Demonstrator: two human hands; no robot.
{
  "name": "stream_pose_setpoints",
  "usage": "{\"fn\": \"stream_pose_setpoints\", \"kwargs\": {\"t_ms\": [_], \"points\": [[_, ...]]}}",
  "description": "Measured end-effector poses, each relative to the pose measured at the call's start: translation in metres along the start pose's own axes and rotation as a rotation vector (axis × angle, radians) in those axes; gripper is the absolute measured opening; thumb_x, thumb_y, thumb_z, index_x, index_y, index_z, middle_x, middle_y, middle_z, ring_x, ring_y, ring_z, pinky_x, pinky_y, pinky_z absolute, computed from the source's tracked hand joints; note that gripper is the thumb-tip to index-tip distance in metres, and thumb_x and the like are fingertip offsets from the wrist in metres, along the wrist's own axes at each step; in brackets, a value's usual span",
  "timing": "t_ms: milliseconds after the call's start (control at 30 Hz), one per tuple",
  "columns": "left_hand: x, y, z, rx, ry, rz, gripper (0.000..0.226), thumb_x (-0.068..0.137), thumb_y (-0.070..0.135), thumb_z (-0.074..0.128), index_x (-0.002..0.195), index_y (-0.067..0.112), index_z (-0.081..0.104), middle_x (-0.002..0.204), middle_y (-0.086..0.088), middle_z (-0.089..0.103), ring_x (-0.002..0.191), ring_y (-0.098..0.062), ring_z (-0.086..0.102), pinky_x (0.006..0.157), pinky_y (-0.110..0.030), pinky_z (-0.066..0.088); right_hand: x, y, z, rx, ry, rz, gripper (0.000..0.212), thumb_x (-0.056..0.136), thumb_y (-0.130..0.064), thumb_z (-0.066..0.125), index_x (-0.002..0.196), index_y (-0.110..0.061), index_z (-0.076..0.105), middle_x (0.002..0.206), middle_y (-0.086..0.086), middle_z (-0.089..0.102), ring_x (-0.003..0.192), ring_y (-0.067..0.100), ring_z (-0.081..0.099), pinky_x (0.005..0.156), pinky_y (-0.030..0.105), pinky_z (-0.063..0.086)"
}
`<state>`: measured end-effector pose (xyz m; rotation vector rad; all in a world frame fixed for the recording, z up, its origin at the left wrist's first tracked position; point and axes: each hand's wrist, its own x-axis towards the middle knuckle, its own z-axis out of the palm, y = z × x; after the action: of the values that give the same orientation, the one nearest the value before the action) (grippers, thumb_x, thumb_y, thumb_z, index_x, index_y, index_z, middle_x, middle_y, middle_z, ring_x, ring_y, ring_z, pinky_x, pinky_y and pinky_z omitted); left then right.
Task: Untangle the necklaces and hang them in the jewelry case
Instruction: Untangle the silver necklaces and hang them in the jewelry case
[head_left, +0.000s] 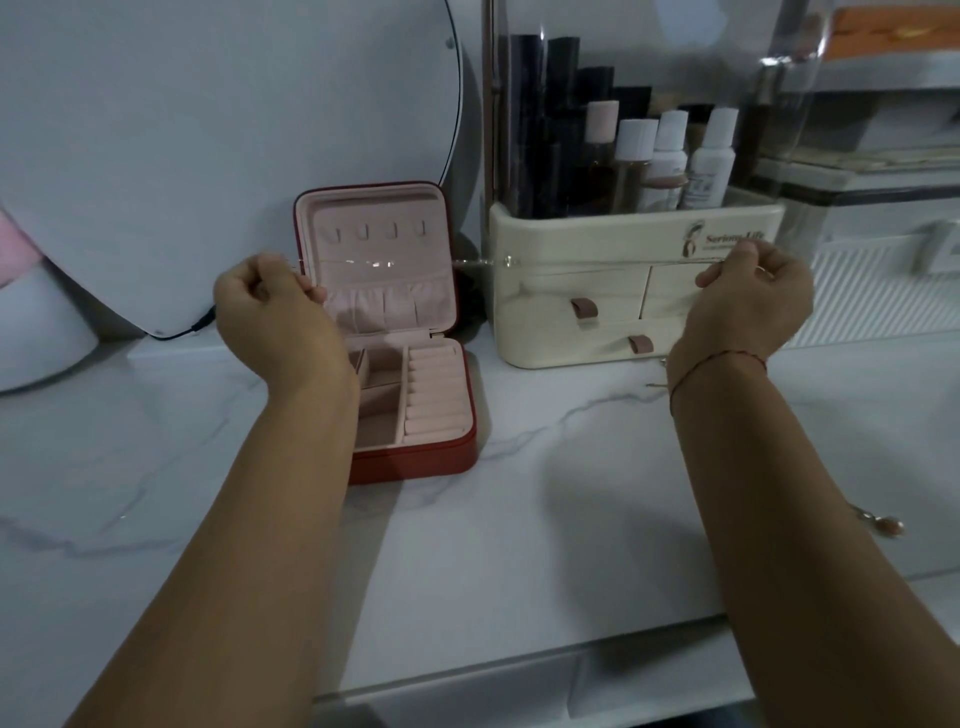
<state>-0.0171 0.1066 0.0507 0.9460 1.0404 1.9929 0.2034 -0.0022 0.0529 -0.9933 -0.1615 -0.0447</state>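
Both hands are raised in front of the open jewelry case (415, 462), each with fingers curled and pinching one end of a thin necklace (480, 262); the left hand (275, 312) holds its end at the case's left edge, while the right hand (753, 301) holds the other end well apart to the right; the chain runs taut and roughly level between them, crossing in front of the upright lid (374, 208) just below its row of four hooks (392, 231), with a small pendant near the middle of the span; the case is red outside and pink inside, its base showing ring rolls and small compartments; another necklace (883, 525) with a small pendant lies on the marble countertop (519, 545) just right of the right forearm; a red string bracelet (722, 361) circles the right wrist; behind the right hand stands a cream cosmetic organizer (597, 234) holding bottles (670, 156); a round mirror (234, 130) leans behind the case.
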Motion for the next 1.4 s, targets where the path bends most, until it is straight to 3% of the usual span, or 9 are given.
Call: {"fn": "stream_pose_setpoints", "kwargs": {"t_ms": [234,334,400,534,767,1034,1201,1268,1401], "points": [[-0.005,0.003,0.003,0.062,-0.146,0.107,0.012,0.098,0.016,0.046,0.092,0.011,0.055,0.061,0.005,0.054,0.052,-0.005,0.052,0.059,-0.021,0.046,0.002,0.001,0.003,0.014,-0.076,0.019,0.008,0.097,-0.01,0.049,0.092,-0.014,0.055,0.051,-0.008,0.053,0.05,0.002,0.05,0.069,0.021,0.05],[-0.019,0.011,0.006,0.117,-0.306,0.162,0.014,0.098,0.019,0.048,0.086,0.018,0.055,0.064,0.005,0.055,0.056,-0.007,0.053,0.062,-0.02,0.047,-0.01,0.0,0.006,-0.033,-0.208,0.038,0.008,0.098,-0.013,0.048,0.097,-0.013,0.055,0.055,-0.007,0.055,0.05,0.002,0.046,0.055,0.017,0.042],[-0.03,0.019,0.005,0.191,-0.397,0.201,0.019,0.099,0.02,0.048,0.082,0.026,0.053,0.068,0.004,0.057,0.06,-0.005,0.054,0.063,-0.015,0.046,-0.016,-0.003,0.008,-0.066,-0.265,0.059,0.01,0.098,-0.014,0.047,0.101,-0.013,0.056,0.06,-0.006,0.057,0.053,0.002,0.047,0.058,0.018,0.041],[-0.036,0.037,-0.002,0.287,-0.541,0.156,0.018,0.099,0.019,0.046,0.088,0.029,0.057,0.077,0.005,0.061,0.069,-0.005,0.058,0.069,-0.016,0.048,-0.017,-0.024,0.005,-0.112,-0.344,0.069,0.016,0.098,-0.012,0.046,0.108,-0.009,0.058,0.064,-0.005,0.058,0.053,0.001,0.046,0.056,0.016,0.041],[-0.038,0.06,-0.057,0.478,-0.748,0.061,0.024,0.094,0.006,0.05,0.085,0.024,0.062,0.074,0.003,0.065,0.058,0.0,0.057,0.06,-0.015,0.048,-0.031,-0.045,-0.04,-0.304,-0.614,0.076,0.016,0.094,-0.004,0.046,0.098,-0.012,0.06,0.064,-0.001,0.058,0.057,0.007,0.046,0.051,0.015,0.041],[-0.053,0.055,-0.118,0.761,-0.887,0.104,0.028,0.09,0.005,0.056,0.077,0.029,0.063,0.079,0.002,0.065,0.072,-0.018,0.059,0.069,-0.03,0.048,-0.056,-0.037,-0.083,-0.73,-1.033,-0.144,0.018,0.091,-0.004,0.049,0.092,-0.014,0.063,0.074,0.0,0.066,0.07,0.017,0.058,0.069,0.026,0.049],[-0.062,0.038,-0.124,0.909,-0.958,0.186,0.026,0.088,0.004,0.057,0.08,0.027,0.066,0.078,0.011,0.061,0.071,-0.009,0.055,0.056,-0.01,0.034,-0.062,-0.027,-0.088,-1.026,-1.172,-0.344,0.021,0.092,-0.006,0.048,0.097,-0.015,0.066,0.091,-0.002,0.065,0.076,0.009,0.055,0.059,0.003,0.037],[-0.065,0.033,-0.125,0.935,-0.969,0.213,0.028,0.087,0.002,0.057,0.079,0.027,0.065,0.084,0.012,0.061,0.079,-0.01,0.057,0.06,-0.006,0.034,-0.061,-0.019,-0.09,-1.109,-1.187,-0.378,0.021,0.094,-0.007,0.048,0.101,-0.015,0.065,0.098,-0.001,0.063,0.082,0.011,0.053,0.063,0.007,0.036],[-0.071,0.026,-0.126,0.934,-0.973,0.243,0.026,0.087,0.002,0.057,0.082,0.026,0.064,0.089,0.011,0.062,0.081,-0.007,0.056,0.066,-0.005,0.036,-0.062,-0.006,-0.092,-1.211,-1.191,-0.509,0.018,0.094,-0.014,0.052,0.105,-0.016,0.066,0.11,0.003,0.058,0.103,0.02,0.055,0.092,0.031,0.043]]}}
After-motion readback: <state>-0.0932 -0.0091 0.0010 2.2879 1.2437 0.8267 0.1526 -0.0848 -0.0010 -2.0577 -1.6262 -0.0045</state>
